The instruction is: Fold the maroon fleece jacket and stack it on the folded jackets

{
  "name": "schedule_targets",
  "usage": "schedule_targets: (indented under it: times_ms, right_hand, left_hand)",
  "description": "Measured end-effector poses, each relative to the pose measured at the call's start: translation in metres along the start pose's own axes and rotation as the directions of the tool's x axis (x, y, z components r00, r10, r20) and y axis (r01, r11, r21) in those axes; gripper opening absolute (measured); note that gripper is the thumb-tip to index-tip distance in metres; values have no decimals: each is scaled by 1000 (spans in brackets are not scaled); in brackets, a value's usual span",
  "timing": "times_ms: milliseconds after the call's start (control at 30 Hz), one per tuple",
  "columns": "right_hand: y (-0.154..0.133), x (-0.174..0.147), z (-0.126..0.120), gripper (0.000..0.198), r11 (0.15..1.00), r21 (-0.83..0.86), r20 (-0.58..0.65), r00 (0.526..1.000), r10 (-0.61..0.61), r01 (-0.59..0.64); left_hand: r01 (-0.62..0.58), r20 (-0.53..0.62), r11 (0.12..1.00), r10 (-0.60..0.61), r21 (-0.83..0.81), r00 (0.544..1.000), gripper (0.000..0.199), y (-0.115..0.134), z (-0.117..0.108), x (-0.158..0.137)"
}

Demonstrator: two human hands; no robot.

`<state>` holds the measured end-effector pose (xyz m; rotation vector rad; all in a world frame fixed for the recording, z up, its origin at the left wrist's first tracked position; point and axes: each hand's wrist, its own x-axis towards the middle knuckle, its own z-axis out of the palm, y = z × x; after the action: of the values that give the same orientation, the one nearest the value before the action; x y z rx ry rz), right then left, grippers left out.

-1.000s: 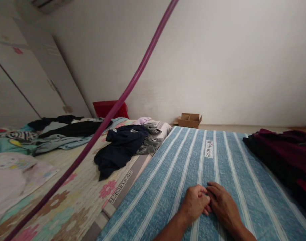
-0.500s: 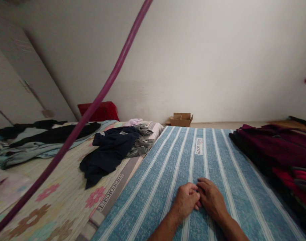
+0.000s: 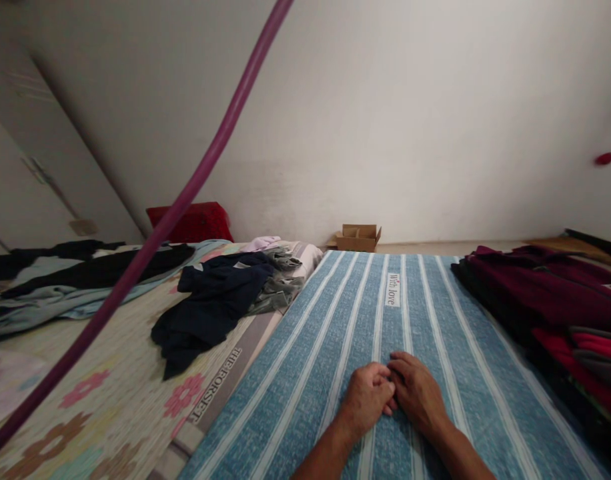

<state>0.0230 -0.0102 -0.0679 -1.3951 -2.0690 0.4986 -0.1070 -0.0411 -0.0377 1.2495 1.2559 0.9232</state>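
Observation:
My left hand [image 3: 363,395] rests on the blue-and-white striped bedsheet [image 3: 315,373], its fingers curled loosely inward. Touching its fingertips is my right hand [image 3: 419,392], whose fingers are bent and close together. I see nothing held in either hand; the inner sides of the fingers are partly hidden. Beyond the hands, a white label reading "With love" [image 3: 393,290] is on the sheet.
To the left, a floral bedcover [image 3: 120,353] carries a dark navy garment [image 3: 210,300] and other clothes. A stack of maroon clothes [image 3: 550,280] lies to the right. A cardboard box [image 3: 358,238] stands by the wall. A purple pole [image 3: 200,173] slants across the view.
The view has turned slightly right, so most things sit a little farther left in it. My hands stay together in the same pose.

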Motion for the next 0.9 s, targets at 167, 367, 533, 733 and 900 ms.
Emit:
schedule_targets:
  times_ms: [167, 367, 533, 733, 900]
  right_hand:
    - [0, 1, 1, 28, 1000, 20, -29, 1000, 6, -5]
    - [-7, 5, -4, 25, 999, 47, -79, 997, 7, -3]
    - [-11, 9, -6, 22, 998, 67, -116, 993, 10, -2]
    - [-12, 10, -7, 22, 998, 64, -136, 991, 0, 9]
    - [-12, 11, -7, 22, 999, 50, -137, 991, 12, -5]
  left_hand:
    - [4, 1, 1000, -4, 4, 1000, 23, 1, 0, 1]
    - [-9, 13, 999, 9, 34, 1000, 23, 5, -3, 4]
    - [-20, 18, 999, 19, 50, 1000, 24, 10, -5, 8]
    - [-10, 22, 998, 9, 59, 1000, 28, 13, -6, 8]
    - [-8, 19, 999, 7, 44, 1000, 31, 14, -6, 8]
